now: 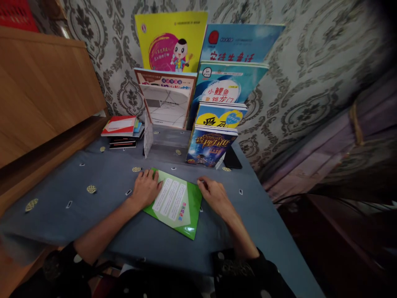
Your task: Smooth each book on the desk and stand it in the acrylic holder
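Observation:
A green book [194, 215] lies tilted on the cloth-covered table, with a pale panel of white text boxes on its upward face. My left hand [145, 188] grips its left edge, thumb on the cover and fingers curled over the side. At the upper right corner, the curled fingers of my right hand [214, 194] hold the book's edge; the fingertips are partly hidden. Just beyond stands a clear book rack [164, 153]. Its right side bears several upright books, a dark blue book [211, 147] in front.
Further back in the rack are a yellow book [170, 37], a brown-edged book [167, 78] and a teal book [229, 82]. A stack of small books [119, 126] sits left, beside a wooden cabinet [46, 82]. A black phone-like slab [233, 158] lies right of the rack.

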`<act>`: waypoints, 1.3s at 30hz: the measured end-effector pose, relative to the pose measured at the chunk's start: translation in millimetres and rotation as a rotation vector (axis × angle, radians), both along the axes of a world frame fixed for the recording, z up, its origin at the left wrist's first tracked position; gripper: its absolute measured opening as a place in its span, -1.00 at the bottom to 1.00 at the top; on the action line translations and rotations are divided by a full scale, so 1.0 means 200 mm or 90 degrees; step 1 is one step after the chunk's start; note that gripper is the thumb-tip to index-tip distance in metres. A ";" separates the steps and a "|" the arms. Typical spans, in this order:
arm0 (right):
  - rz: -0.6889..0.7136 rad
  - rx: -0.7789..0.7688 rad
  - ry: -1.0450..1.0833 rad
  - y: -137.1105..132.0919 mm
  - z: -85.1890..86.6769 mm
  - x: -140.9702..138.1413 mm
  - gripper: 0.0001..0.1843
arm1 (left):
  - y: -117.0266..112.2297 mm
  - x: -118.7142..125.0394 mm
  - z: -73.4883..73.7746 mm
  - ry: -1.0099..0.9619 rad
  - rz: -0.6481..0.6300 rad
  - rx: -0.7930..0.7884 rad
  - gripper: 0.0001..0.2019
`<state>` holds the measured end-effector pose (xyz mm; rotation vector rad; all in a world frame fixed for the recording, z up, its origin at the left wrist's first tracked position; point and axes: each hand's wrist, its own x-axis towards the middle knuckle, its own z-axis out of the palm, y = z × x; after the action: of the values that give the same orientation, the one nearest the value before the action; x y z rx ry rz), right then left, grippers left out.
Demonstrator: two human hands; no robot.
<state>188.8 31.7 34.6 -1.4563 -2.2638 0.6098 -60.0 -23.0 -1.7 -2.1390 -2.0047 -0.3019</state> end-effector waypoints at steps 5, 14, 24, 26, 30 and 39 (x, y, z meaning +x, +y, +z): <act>0.010 -0.009 0.037 0.00 -0.02 -0.02 -0.66 | 0.02 -0.05 -0.07 -0.024 -0.047 0.026 -0.59; 0.007 -0.002 -0.030 0.00 -0.02 0.00 -0.69 | 0.02 -0.03 -0.03 -0.006 -0.010 -0.026 -0.56; 0.042 0.037 0.001 0.00 -0.06 -0.05 -0.74 | 0.00 -0.05 -0.02 0.073 0.042 0.000 -0.59; 0.010 0.053 -0.037 -0.01 -0.05 -0.05 -0.74 | 0.00 -0.06 -0.03 0.060 0.028 0.007 -0.59; -0.011 0.066 -0.093 -0.04 -0.03 -0.06 -0.74 | -0.01 -0.10 -0.06 0.033 -0.022 0.016 -0.60; 0.021 0.115 -0.151 -0.06 -0.07 -0.11 -0.75 | 0.02 -0.11 -0.04 0.032 -0.057 0.001 -0.63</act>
<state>167.6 19.9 19.9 -1.4706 -2.4518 0.2423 -81.6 -19.4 -9.3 -2.2165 -1.8862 -0.2604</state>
